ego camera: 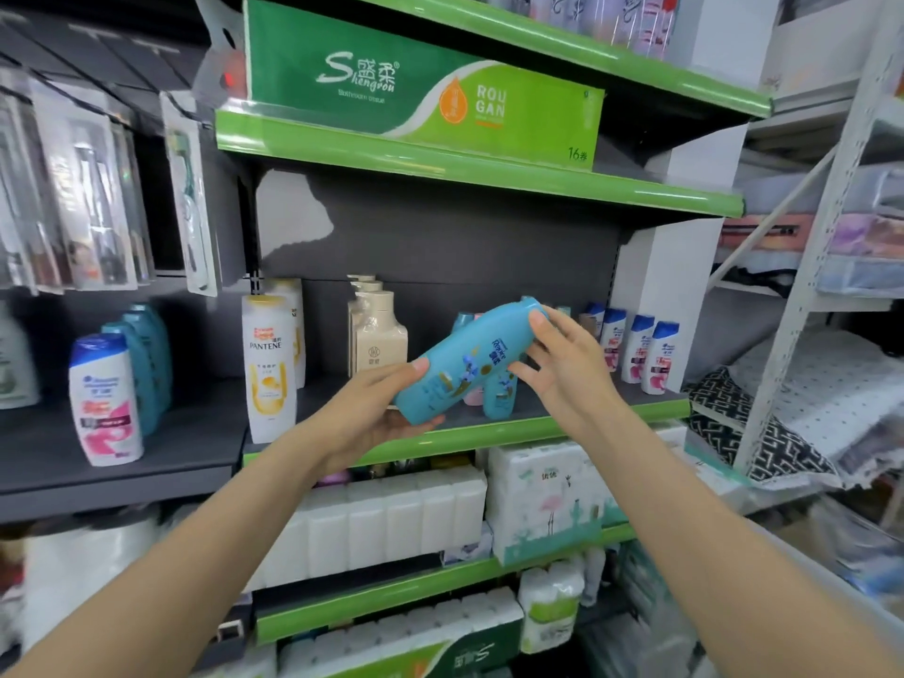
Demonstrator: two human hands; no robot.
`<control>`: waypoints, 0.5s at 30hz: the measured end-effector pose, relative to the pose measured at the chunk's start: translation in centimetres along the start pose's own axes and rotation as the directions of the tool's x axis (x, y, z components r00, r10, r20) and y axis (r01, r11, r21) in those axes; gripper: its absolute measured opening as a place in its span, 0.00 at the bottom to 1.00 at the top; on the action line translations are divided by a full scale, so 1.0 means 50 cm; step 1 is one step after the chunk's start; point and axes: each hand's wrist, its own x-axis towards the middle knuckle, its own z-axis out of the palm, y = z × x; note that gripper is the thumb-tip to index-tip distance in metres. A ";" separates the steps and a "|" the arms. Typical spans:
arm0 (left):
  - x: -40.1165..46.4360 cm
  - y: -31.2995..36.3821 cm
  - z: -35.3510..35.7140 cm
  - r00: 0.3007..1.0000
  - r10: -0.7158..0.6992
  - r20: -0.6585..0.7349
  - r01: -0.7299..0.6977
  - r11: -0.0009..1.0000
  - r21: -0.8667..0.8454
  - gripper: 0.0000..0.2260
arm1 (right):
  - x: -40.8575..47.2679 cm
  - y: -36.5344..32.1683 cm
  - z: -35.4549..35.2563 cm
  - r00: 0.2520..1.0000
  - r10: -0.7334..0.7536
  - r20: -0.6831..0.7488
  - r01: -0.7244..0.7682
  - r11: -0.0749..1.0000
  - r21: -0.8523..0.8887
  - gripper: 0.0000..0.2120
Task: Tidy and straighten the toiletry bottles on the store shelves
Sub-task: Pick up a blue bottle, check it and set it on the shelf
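While the teal Rejoice shampoo bottle (469, 362) hangs tilted in the air before the middle shelf (464, 435), a person works it between two bare hands. The left hand (386, 408) cups the bottle's base from beneath, thumb pressed over the front, its grip curled round the lower end. The right hand (562, 359) meets the upper end near the cap, fingers spread and only loosely laid on it, thumb under the body. The bottle's long axis runs from lower left to upper right, base nearest the left hand, cap toward the back of the shelf. Directly behind it stand more teal bottles (499, 391), which look like its row; the likely next move is to swing the cap upright and set it down there. To the left stand a Pantene bottle (269, 369) and beige pump bottles (379, 335); to the right, Head & Shoulders bottles (641, 347).
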 end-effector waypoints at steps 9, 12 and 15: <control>-0.016 -0.012 -0.029 0.808 0.580 -0.106 -0.353 0.619 0.702 0.20 | -0.016 0.036 0.042 0.995 0.102 0.018 -0.103 0.985 0.136 0.13; -0.019 -0.013 -0.040 0.698 0.716 0.001 -0.403 0.391 0.828 0.27 | -0.025 0.046 0.033 0.994 0.096 0.042 -0.100 0.992 0.083 0.12; -0.019 -0.018 -0.053 0.641 0.759 0.120 -0.389 0.186 0.902 0.30 | -0.036 0.057 0.020 0.992 0.094 0.083 -0.100 0.992 0.072 0.13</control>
